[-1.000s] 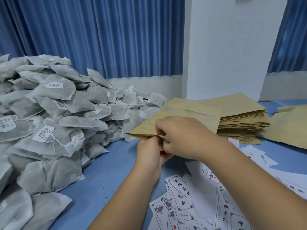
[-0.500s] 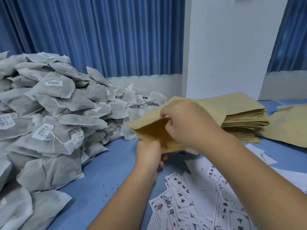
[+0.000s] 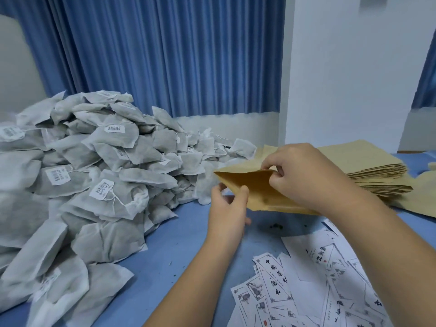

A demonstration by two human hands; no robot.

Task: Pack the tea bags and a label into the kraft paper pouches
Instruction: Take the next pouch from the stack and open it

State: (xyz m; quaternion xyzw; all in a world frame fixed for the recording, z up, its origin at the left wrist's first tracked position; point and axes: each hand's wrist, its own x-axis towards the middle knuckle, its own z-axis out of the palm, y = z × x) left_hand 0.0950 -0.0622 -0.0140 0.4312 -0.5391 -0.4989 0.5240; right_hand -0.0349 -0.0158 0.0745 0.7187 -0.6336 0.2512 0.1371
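R hand (image 3: 304, 175) pinches the upper lip of a kraft pouch (image 3: 259, 194), L hand (image 3: 230, 208) the lower lip, parting its mouth above the table (image 3: 165, 244). Opening faces left twd the tea-bag pile (image 3: 94, 180), nearer the L hand; labels (image 3: 306, 291) lie near-right.

tea bags (image 3: 94, 185) heaped left — pouch stack (image 3: 377, 171) right, labels (image 3: 306, 291) nearest

Ahead of me a pleated blue curtain (image 3: 165, 55) hangs across the back, with a pale band of wall (image 3: 226, 125) below it. To my right a white pillar (image 3: 354, 67) stands forward, a second blue curtain (image 3: 428, 79) past it. Below me lies a blue tabletop (image 3: 169, 251), in soft, even light
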